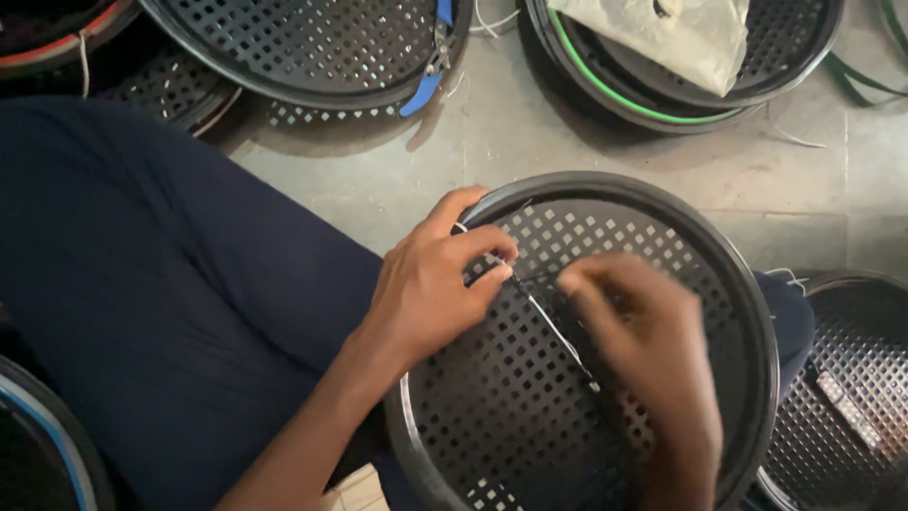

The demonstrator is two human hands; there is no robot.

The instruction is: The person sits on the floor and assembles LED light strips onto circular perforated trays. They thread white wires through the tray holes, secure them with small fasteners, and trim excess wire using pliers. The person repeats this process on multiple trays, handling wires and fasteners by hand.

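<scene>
Hands pinch: left (430, 289) the wire (553, 326) on black sieve (530, 426), right (643, 341) blurred; beige bag (676, 33) above.

- Our right hand (653, 369) motion-blurred, grip unclear.
- Thin wire (553, 326) partly hidden under it.
- Round black mesh tray (738, 274) cut off at bottom edge.
- Neighbouring trays (851, 397) cropped by frame.
</scene>
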